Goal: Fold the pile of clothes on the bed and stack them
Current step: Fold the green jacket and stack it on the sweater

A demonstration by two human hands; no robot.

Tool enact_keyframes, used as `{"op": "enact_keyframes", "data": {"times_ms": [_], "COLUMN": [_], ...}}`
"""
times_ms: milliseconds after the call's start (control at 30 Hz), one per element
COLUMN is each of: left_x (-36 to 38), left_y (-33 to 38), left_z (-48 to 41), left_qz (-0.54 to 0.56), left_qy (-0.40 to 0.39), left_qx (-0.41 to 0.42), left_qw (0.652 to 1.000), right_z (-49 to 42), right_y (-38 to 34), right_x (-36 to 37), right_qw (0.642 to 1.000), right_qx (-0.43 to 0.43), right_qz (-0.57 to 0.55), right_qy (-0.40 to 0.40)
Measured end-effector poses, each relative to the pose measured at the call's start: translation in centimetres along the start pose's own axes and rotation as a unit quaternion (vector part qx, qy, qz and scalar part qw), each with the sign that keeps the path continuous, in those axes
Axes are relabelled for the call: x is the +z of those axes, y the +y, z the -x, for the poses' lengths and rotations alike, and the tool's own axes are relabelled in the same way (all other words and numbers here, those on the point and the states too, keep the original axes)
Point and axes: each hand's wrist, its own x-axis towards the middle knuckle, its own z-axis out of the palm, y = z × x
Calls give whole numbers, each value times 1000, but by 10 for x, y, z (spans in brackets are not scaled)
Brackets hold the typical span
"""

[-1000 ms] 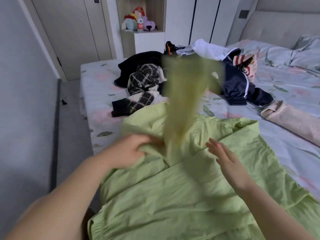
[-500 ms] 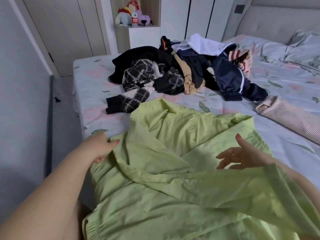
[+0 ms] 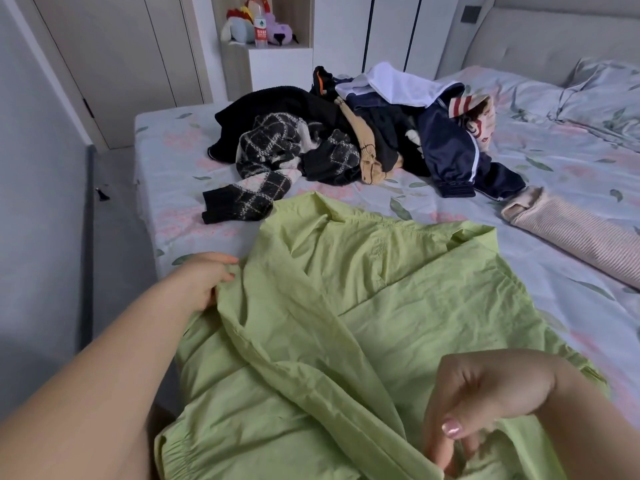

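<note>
A light green jacket [image 3: 398,306] lies spread over the near part of the bed [image 3: 166,216]. One sleeve runs diagonally across it from upper left to lower right. My left hand [image 3: 204,277] grips the jacket's left edge near the shoulder. At the bottom right my right hand [image 3: 485,400] pinches the sleeve's end with curled fingers. Farther back lies the pile of unfolded clothes [image 3: 346,133]: a black checked knit, a black garment, a tan piece, a navy jacket and a white top. A folded pink ribbed garment [image 3: 581,233] rests at the right.
The bed's left edge drops to a grey floor [image 3: 114,209] beside the wall. A padded headboard [image 3: 554,32] and pillows [image 3: 602,95] stand at the far right. A shelf with plush toys [image 3: 256,26] and wardrobe doors are behind the bed.
The sleeve, which flew up in the air a second ago, now lies across the jacket. My right hand moved down to the lower right with the sleeve end; my left hand shifted to the left edge.
</note>
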Motion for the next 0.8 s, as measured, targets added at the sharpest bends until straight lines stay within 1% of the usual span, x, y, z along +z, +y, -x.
{"op": "enact_keyframes", "data": {"times_ms": [100,167,233,267,300,333,367,400,433,467,500,600,700,767,800], "left_x": [-3,-3,-3,-5,-8,-11,-13,-15,-17,-17,-17,-14,-10,-11,-12], "left_y": [0,-1,-1,-2,-2,-2,-2,-2,-1,-1,0,2,3,2,1], "left_z": [-7,-12,-14,-14,-15,-16,-16,-16,-16,-15,-14,-11,-9,-10,-12], "left_qz": [44,66,84,100,118,131,140,146,151,155,158,169,171,172,176], "left_qy": [22,26,24,20,15,11,8,7,6,4,2,-3,-2,8,14], "left_qx": [-10,-28,-52,-64,-76,-84,-89,-91,-91,-91,-90,-90,-81,-74,-70], "left_qw": [999,997,995,993,990,988,986,985,984,984,983,981,982,982,982], "right_z": [-12,-25,-37,-43,-47,-50,-51,-53,-55,-58,-61,-77,-92,-96,-95], "right_y": [-3,-5,-6,-6,-7,-6,-1,4,8,11,15,18,17,18,21], "right_x": [7,13,18,19,19,17,13,8,3,0,-1,1,1,-3,-6], "right_qw": [999,995,992,994,995,990,973,944,914,895,891,909,923,917,906], "right_qx": [1,-11,-33,-46,-60,-72,-76,-69,-52,-35,-30,-75,-91,-70,-57], "right_qz": [13,66,96,91,73,45,11,-1,14,35,37,-7,17,40,44], "right_qy": [-47,-78,-77,-44,17,110,219,323,403,442,451,409,374,390,416]}}
